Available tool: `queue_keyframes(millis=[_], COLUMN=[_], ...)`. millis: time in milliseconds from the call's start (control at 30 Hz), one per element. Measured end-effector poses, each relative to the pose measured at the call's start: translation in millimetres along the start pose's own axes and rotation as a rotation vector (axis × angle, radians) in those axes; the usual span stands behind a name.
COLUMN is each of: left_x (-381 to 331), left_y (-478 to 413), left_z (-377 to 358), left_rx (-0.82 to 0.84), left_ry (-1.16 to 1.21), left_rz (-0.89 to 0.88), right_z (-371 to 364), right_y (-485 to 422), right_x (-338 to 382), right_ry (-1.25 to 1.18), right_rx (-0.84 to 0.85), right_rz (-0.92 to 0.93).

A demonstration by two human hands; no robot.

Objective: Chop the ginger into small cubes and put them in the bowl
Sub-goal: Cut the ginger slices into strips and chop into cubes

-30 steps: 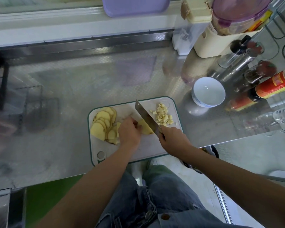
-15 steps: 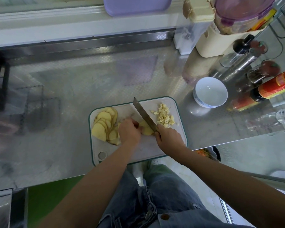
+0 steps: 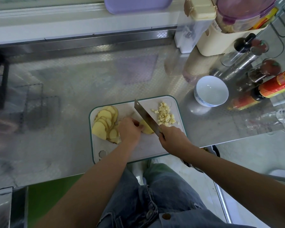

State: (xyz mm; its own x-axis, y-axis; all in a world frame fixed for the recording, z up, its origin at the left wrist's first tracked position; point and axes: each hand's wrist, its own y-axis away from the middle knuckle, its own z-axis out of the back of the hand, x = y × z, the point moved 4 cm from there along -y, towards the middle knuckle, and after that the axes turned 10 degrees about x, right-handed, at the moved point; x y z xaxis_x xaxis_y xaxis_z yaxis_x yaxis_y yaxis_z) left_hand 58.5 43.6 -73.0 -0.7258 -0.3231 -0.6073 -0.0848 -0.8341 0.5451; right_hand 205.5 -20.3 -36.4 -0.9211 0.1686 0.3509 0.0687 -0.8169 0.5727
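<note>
Ginger piece [image 3: 146,128] at the centre of the cutting board [image 3: 138,148], pinned under the curled fingers of the left hand [image 3: 129,130]. The right hand [image 3: 173,137] grips the knife [image 3: 146,117], its blade laid across the piece's right side.

Done, by judgement: a small heap of cubes [image 3: 165,115] on the board's far right.

Left to do: the fanned slices [image 3: 104,124] at the left lie uncut, and the white bowl [image 3: 211,92], beyond the board to the right, holds nothing.

Hidden: the knife handle inside the fist, the cutting edge behind the blade, and the left fingertips. Whether the blade has bitten cannot be told.
</note>
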Motion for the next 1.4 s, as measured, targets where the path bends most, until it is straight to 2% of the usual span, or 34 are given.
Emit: queue_keyframes(millis=[300, 600, 800, 1233, 1400], left_x=[-1.1, 3.4, 1.5, 0.4, -0.2], left_y=[-0.4, 1.7, 2.4, 1.0, 0.0], left_z=[1.7, 5.3, 6.8, 7.5, 7.9], left_rx=[0.002, 0.030, 0.030, 0.053, 0.068], left_ry=[0.004, -0.049, -0.037, -0.068, -0.077], left_rz=[0.007, 0.013, 0.008, 0.020, 0.027], right_z=[-14.4, -2.7, -1.1, -20.2, -21.3], right_y=[-15.0, -4.6, 1.2, -18.1, -15.5], right_x=[2.5, -0.7, 3.3, 7.7, 3.3], right_ry=[-0.009, -0.109, -0.016, 0.043, -0.008], right_rx=[-0.060, -0.097, -0.032, -0.055, -0.080], right_rz=[-0.050, -0.007, 0.015, -0.052, -0.046])
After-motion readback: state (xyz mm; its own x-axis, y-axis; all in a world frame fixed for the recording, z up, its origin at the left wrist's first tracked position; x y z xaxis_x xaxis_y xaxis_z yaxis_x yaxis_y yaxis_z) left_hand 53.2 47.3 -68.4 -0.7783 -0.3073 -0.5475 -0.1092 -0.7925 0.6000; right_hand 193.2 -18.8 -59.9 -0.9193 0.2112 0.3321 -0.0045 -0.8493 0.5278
